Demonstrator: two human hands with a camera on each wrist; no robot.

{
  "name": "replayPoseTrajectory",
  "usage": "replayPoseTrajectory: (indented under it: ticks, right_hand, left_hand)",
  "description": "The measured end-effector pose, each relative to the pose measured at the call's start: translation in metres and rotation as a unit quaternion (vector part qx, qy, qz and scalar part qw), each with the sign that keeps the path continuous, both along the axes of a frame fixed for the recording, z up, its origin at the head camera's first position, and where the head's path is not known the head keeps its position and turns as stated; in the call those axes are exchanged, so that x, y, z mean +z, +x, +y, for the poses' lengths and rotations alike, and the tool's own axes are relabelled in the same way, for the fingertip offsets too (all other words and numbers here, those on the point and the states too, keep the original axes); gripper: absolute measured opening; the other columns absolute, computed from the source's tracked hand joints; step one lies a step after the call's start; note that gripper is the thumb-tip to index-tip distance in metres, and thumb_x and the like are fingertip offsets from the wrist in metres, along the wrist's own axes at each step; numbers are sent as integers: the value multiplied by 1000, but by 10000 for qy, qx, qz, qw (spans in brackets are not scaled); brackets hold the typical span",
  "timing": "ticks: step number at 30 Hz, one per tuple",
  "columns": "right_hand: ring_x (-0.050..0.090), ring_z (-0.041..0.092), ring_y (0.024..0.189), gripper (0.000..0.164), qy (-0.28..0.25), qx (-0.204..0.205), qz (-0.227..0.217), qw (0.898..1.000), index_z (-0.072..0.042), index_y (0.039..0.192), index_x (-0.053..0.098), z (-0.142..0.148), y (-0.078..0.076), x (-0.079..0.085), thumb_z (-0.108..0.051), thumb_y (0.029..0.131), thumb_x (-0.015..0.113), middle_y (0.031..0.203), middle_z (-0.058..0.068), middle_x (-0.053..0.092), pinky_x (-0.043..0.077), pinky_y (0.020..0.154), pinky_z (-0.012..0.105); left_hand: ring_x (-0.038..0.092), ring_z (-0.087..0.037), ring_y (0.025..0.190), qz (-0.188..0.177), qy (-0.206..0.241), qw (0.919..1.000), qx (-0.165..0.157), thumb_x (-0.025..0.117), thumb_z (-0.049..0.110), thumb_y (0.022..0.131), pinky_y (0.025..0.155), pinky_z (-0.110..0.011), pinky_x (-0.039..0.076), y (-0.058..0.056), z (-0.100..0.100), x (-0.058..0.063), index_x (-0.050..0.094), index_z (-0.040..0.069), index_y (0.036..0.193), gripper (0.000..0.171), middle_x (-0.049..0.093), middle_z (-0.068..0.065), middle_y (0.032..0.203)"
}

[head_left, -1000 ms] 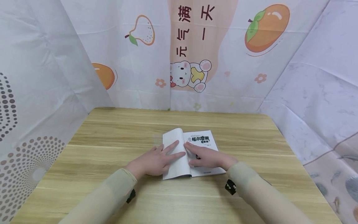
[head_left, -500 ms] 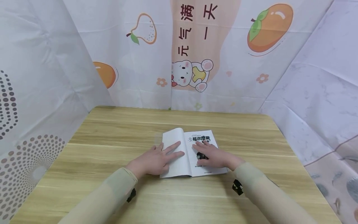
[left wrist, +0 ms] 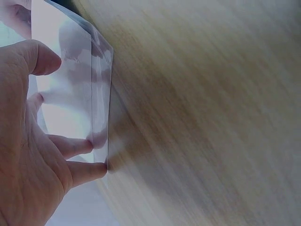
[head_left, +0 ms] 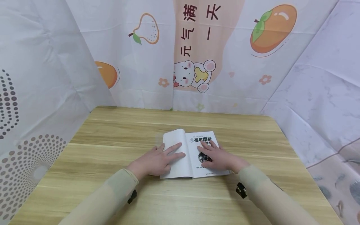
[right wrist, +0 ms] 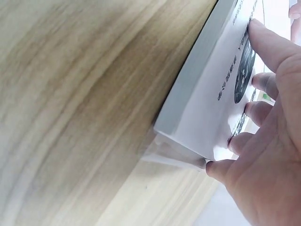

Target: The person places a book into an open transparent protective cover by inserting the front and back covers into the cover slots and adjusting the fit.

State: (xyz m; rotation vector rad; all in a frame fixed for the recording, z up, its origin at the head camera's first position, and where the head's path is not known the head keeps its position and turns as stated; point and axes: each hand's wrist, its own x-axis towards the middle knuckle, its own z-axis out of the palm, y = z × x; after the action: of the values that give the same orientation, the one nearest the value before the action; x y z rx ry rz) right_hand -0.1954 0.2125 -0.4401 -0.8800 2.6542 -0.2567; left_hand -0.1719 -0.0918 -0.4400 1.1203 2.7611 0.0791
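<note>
An open book lies on the wooden table, its blank left page (head_left: 175,137) bowing up a little toward the spine. Its right page (head_left: 192,153) bears a printed Chinese title and a dark round picture. My left hand (head_left: 154,162) rests on the left page with fingers spread; in the left wrist view two fingertips touch a clear plastic cover (left wrist: 101,94) along the page's outer edge. Spread over the right page, my right hand (head_left: 220,158) touches it with its fingertips. A clear plastic flap (right wrist: 171,153) sticks out at the book's corner in the right wrist view.
The wooden table (head_left: 126,125) extends around the book on all sides. A printed curtain (head_left: 126,72) hangs behind it, with more cloth at the left and right. Each wrist carries a small black device, seen under the sleeves.
My right hand has slid rightward from beside the spine across the title page, uncovering the round picture. The left page's lower edge lies slightly flatter. My left hand stays in place.
</note>
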Motion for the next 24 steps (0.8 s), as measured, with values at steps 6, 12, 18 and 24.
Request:
replayPoseTrajectory:
  ticks: [6, 12, 18, 24]
  right_hand:
    - [6, 47, 140, 69, -2, -15, -10, 10000, -19, 152, 27, -1, 1, 0, -49, 96, 54, 160, 12, 11, 16, 108, 70]
    - [7, 48, 140, 70, 28, -28, -36, 10000, -18, 152, 27, -2, 3, 2, -48, 96, 55, 160, 13, 12, 16, 107, 71]
    - [6, 48, 139, 69, -65, 28, -47, 10000, -17, 152, 27, -4, 4, 3, -47, 96, 54, 159, 14, 13, 15, 107, 71]
    - [5, 48, 140, 70, 2, -8, -68, 10000, -17, 153, 26, -5, 6, 4, -47, 96, 54, 160, 12, 13, 14, 107, 71]
  left_hand:
    - [32, -55, 128, 80, 74, 9999, -49, 44, 24, 95, 99, -68, 36, 0, 0, -3, 18, 46, 150, 65, 2, 8, 162]
    - [31, -53, 130, 192, 124, 9995, -205, 44, 23, 96, 99, -66, 37, 0, 0, -3, 22, 42, 151, 62, 5, 4, 162]
    - [31, -50, 131, 307, 229, 9986, -378, 46, 24, 97, 105, -60, 35, 1, -1, -1, 27, 36, 150, 58, 10, -2, 161]
    - [30, -46, 134, 362, 345, 9975, -491, 47, 22, 96, 108, -58, 31, 0, -2, -2, 30, 33, 150, 57, 13, -4, 161]
